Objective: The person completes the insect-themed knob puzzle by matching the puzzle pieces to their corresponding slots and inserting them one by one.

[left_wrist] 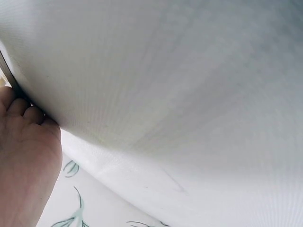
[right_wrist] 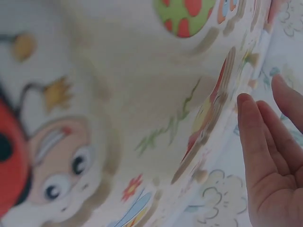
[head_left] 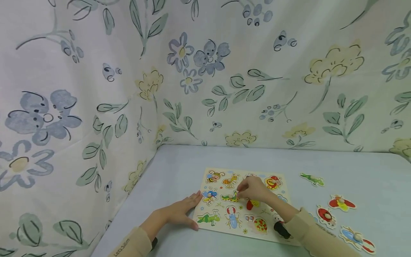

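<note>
A cream wooden peg puzzle board [head_left: 222,227] with insect pictures lies on the table. My left hand [head_left: 179,213] rests beside its left edge, fingers extended and thumb near the lower left corner. Over the middle of the board is my right hand [head_left: 254,190], its fingertips close to the right end of the green caterpillar [head_left: 228,198]. In the right wrist view the thumb and index finger of the right hand [right_wrist: 274,175] stand apart, and no piece shows between them. The right hand and forearm hide part of the board, including some of the red and yellow insect [head_left: 249,204].
Loose pieces lie right of the board: a green grasshopper [head_left: 313,179], a red and yellow winged insect [head_left: 341,202], a ladybug [head_left: 326,216] and a blue stag beetle [head_left: 357,239]. A flower-patterned curtain [head_left: 244,85] hangs behind and left of the white table [head_left: 179,160].
</note>
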### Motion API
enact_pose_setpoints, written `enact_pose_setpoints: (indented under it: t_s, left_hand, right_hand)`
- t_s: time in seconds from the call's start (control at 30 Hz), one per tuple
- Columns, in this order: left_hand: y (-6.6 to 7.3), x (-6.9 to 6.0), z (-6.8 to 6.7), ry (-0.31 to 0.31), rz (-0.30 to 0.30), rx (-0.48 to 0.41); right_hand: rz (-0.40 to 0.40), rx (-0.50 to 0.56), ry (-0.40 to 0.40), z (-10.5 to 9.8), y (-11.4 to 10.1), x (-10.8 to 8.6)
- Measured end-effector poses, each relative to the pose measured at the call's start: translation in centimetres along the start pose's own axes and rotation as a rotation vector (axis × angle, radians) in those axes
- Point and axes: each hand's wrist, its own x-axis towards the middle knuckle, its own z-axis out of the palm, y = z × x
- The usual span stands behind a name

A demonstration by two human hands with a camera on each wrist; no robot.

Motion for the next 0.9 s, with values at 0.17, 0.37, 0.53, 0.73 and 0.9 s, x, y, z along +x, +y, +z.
enact_pose_setpoints:
  t_s: [0.17, 0.37, 0.53, 0.73, 0.9]
  left_hand:
    - [0.0, 0.0, 0.0, -0.001, -0.004, -0.007]
    - [-0.1, 0.1, 0.0, 0.002, 0.010, -0.005]
    - [-0.1, -0.1, -0.1, 0.001, 0.024, -0.009]
    - [0.0, 0.0, -0.1, 0.004, 0.025, -0.010]
    - [0.0, -0.1, -0.1, 0.007, 0.024, -0.013]
  right_hand:
    - [0.046, -0.004, 0.029, -0.6, 0.4, -0.5]
    - [0.050, 0.005, 0.044, -1.5, 1.2, -1.2]
    - [0.060, 0.000, 0.062, -2.3, 1.6, -1.7]
    - [0.058, -0.029, 0.098, -3.8, 1.8, -2.5]
    - [0.078, -0.072, 0.137, -5.0, 2.6, -3.0]
